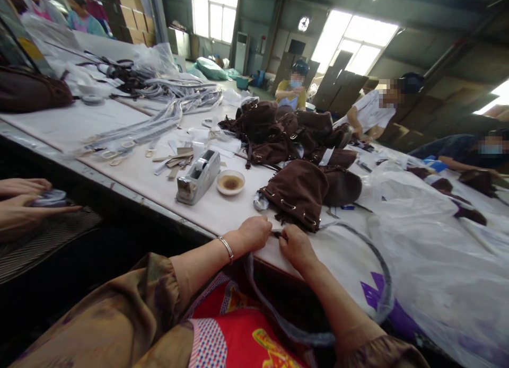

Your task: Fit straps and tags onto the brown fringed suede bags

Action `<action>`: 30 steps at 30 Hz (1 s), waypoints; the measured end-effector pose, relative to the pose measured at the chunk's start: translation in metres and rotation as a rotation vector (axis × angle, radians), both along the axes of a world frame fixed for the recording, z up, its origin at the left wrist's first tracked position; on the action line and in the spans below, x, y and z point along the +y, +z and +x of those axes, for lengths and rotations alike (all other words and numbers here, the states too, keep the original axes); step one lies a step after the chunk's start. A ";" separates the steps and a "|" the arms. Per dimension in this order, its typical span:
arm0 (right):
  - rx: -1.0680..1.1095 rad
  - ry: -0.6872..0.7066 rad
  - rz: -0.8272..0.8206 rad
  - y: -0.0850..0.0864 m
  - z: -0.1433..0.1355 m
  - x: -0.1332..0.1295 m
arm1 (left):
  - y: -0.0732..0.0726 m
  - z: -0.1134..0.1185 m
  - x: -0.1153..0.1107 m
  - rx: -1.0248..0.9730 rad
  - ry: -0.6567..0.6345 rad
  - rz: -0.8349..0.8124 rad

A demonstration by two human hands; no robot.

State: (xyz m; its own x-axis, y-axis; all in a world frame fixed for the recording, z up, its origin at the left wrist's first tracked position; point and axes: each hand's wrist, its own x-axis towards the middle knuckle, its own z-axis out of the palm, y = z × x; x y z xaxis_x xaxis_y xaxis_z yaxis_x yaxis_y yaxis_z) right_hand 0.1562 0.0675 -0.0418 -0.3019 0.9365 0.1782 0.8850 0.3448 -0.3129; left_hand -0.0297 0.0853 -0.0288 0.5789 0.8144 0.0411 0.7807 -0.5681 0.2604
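At the table's front edge my left hand [257,233] and my right hand [296,246] are close together, fingers closed. Between them shows a short dark end of a bag strap [275,234], pinched from both sides; its exact shape is too small to make out. The plastic-wrapped strap [384,262] appears to loop out over the table on the right and down across my lap. Just beyond my hands lies a dark brown drawstring bag [296,190] with metal eyelets and a fringe.
Left of the bag are a tape dispenser [199,177] and a small white dish [230,182]. Brown bags [274,124] are heaped behind, wrapped straps [178,100] lie at back left. Clear plastic sheeting [429,241] covers the right. A neighbour's hands [27,209] hold something at left; co-workers sit opposite.
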 end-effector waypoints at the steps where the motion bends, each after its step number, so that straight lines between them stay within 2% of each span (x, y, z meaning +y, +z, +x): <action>1: 0.011 -0.028 0.003 0.000 -0.002 -0.001 | 0.000 0.002 -0.003 -0.003 0.023 -0.005; 5: 0.056 -0.123 -0.015 0.002 -0.011 -0.004 | 0.003 0.014 -0.016 -0.024 0.123 -0.053; 10: 0.044 -0.208 -0.136 0.012 -0.019 -0.009 | 0.006 0.026 -0.028 -0.056 0.133 -0.122; 15: 0.062 -0.092 -0.221 0.025 -0.018 -0.014 | 0.002 0.029 -0.022 -0.070 0.148 -0.132; 18: 0.074 0.041 -0.257 0.031 -0.008 -0.015 | -0.001 0.026 -0.016 -0.079 0.142 -0.118; 20: 0.074 0.077 -0.228 0.034 0.002 -0.014 | -0.001 0.024 -0.014 -0.090 0.112 -0.111; 23: -0.003 0.075 -0.156 0.036 0.012 -0.011 | 0.002 0.023 -0.011 -0.107 0.037 -0.112; 26: -0.161 0.076 -0.185 0.035 0.010 -0.011 | 0.006 0.022 -0.010 -0.109 -0.032 -0.118; 28: -0.243 0.035 -0.185 0.034 0.004 -0.014 | 0.007 0.021 -0.011 -0.087 0.014 -0.097; 30: -0.288 -0.031 -0.157 0.032 -0.003 -0.017 | 0.009 0.018 -0.015 -0.038 0.135 -0.072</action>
State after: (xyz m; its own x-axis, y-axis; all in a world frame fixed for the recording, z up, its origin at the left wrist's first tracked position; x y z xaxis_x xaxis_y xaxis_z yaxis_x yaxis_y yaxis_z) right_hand 0.1534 0.0507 -0.0095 -0.2902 0.9552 -0.0574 0.9540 0.2842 -0.0951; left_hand -0.0114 0.0704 -0.0199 0.4629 0.8864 -0.0008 0.8377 -0.4372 0.3273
